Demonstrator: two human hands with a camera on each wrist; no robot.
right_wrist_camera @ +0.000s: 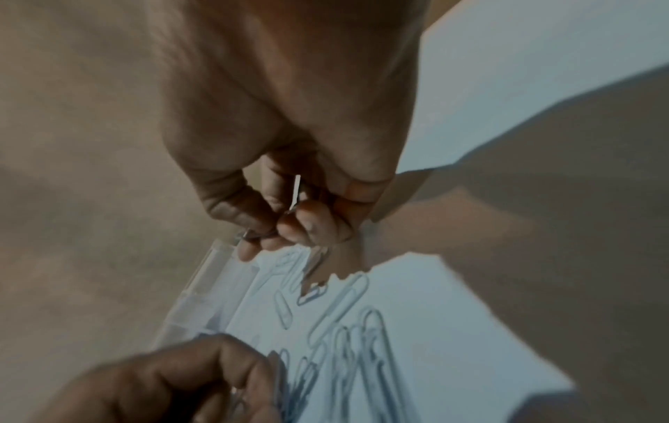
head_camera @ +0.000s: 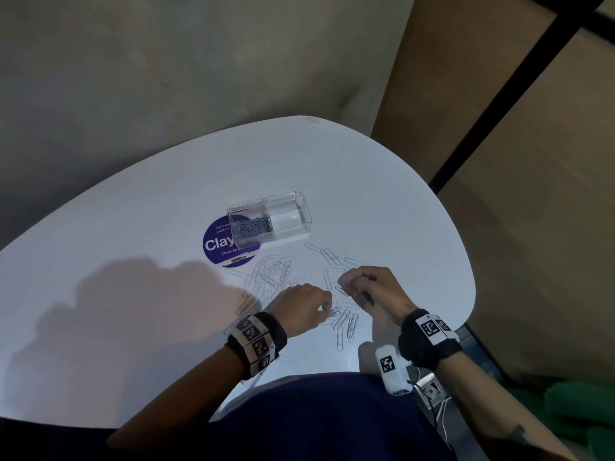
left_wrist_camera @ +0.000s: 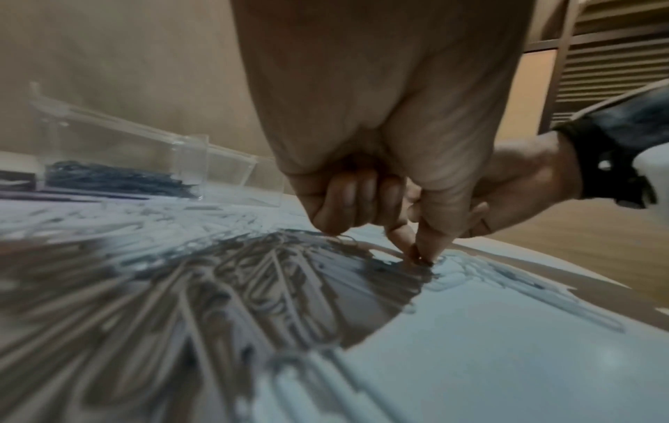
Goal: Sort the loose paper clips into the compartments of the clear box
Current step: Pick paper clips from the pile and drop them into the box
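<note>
The clear box (head_camera: pixel 301 209) stands on the white table (head_camera: pixel 133 211); its left compartment holds a heap of small dark clips (head_camera: pixel 251 227), and its right one looks empty. Large silver paper clips (head_camera: pixel 269 277) lie scattered in front of it. My left hand (head_camera: pixel 321 309) reaches down to the table, thumb and forefinger pinching a clip (left_wrist_camera: pixel 421 262) among the loose ones. My right hand (head_camera: pixel 347 284) hovers just right of it, fingers curled around a few clips (right_wrist_camera: pixel 296 190).
A round purple sticker (head_camera: pixel 219 247) lies under the box's left end. The table's curved right edge (head_camera: pixel 471 294) is close to my right wrist. A brown wall panel (head_camera: pixel 499 128) rises beyond. More clips (head_camera: pixel 346 327) lie near my body.
</note>
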